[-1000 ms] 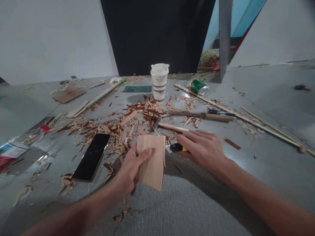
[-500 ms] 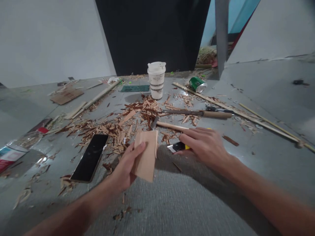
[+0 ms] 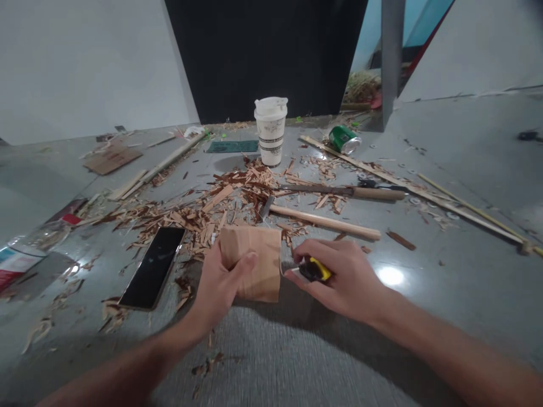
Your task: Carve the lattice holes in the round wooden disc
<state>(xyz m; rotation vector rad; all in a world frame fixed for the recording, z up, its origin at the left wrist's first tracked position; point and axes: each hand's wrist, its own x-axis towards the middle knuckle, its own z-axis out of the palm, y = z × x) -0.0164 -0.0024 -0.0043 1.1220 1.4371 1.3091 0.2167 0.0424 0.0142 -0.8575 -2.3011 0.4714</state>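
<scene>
A pale block of wood (image 3: 261, 265) is gripped in my left hand (image 3: 223, 282), its thumb lying across the broad face turned up to me. My right hand (image 3: 345, 280) is closed around a yellow and black utility knife (image 3: 314, 269). The knife's blade points left, close to the block's right edge; I cannot tell whether it touches. Just beyond lies a hammer (image 3: 326, 221) with a wooden handle, its head among reddish wood shavings (image 3: 250, 183). Behind it rests a long file-like tool (image 3: 373, 194) with a wooden handle.
A black phone (image 3: 153, 268) lies on the grey floor at left, near a plastic bottle (image 3: 25, 257). Farther back stand a lidded paper cup (image 3: 271, 133) and a tipped green can (image 3: 343, 139). A long wooden strip (image 3: 407, 186) runs along the right.
My left hand has turned the block so its broad face shows. The right hand has lowered and rotated the knife beside the block's edge, uncovering the hammer handle.
</scene>
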